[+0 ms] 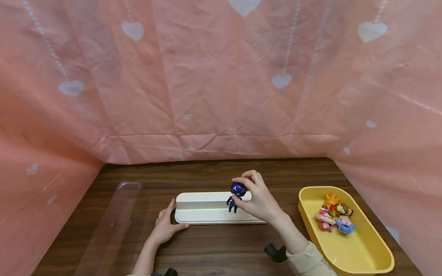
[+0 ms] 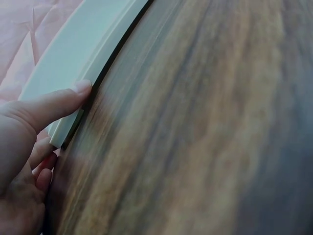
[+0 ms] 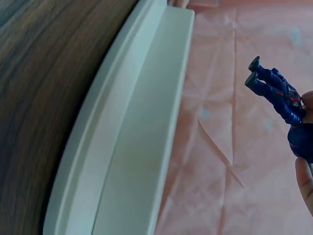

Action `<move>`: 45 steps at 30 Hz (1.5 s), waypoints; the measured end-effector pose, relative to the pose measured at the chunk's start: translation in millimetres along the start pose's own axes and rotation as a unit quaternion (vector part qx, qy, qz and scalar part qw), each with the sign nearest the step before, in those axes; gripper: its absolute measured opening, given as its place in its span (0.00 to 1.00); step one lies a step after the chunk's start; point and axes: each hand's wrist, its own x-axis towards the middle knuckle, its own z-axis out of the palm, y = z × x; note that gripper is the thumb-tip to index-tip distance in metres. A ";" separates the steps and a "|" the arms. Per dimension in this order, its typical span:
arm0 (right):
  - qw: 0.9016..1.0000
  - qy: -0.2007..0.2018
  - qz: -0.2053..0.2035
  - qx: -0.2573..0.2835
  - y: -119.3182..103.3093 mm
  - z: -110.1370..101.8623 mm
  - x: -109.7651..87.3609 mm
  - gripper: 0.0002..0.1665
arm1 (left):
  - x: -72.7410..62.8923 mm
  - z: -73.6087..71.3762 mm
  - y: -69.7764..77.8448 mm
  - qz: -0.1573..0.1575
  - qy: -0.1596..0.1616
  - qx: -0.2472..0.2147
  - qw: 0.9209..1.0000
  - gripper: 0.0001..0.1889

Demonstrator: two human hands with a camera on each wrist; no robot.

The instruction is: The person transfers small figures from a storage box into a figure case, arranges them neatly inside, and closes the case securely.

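Observation:
A small dark-blue figurine (image 1: pixel 238 189) with a round head and a letter A on its forehead hangs upright above the white stepped display stand (image 1: pixel 207 215). My right hand (image 1: pixel 262 200) pinches it by the head between thumb and fingers. The right wrist view shows the figurine's legs (image 3: pixel 269 90) dangling free, apart from the stand. At the stand's left end, my left hand (image 1: pixel 164 228) grips it, the thumb (image 2: pixel 61 104) lying along the front edge and the other fingers round the end. Part of the stand's right side is hidden behind the right hand.
A yellow tray (image 1: pixel 364 254) on the right holds several small toy figures, among them an orange spiky one (image 1: pixel 331 200) and a pink-and-blue one (image 1: pixel 344 225). A long clear plastic cover (image 1: pixel 108 240) lies on the wooden table's left. Pink curtains (image 1: pixel 208 69) enclose the back and sides.

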 end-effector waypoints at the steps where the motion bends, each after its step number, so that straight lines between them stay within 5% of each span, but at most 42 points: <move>1: 1.000 -0.001 0.000 0.002 -0.8 3.1 0.7 0.27 | 0.2 0.0 0.2 -0.001 0.000 0.000 1.000 0.58; 14: 0.997 -0.024 0.047 0.049 -5.4 34.6 11.6 0.26 | -0.1 -1.4 2.7 -0.005 0.008 -0.002 1.000 0.58; 45: 0.998 -0.055 0.037 0.020 -12.1 105.8 29.6 0.25 | 0.1 0.4 0.4 -0.007 0.013 -0.001 1.000 0.58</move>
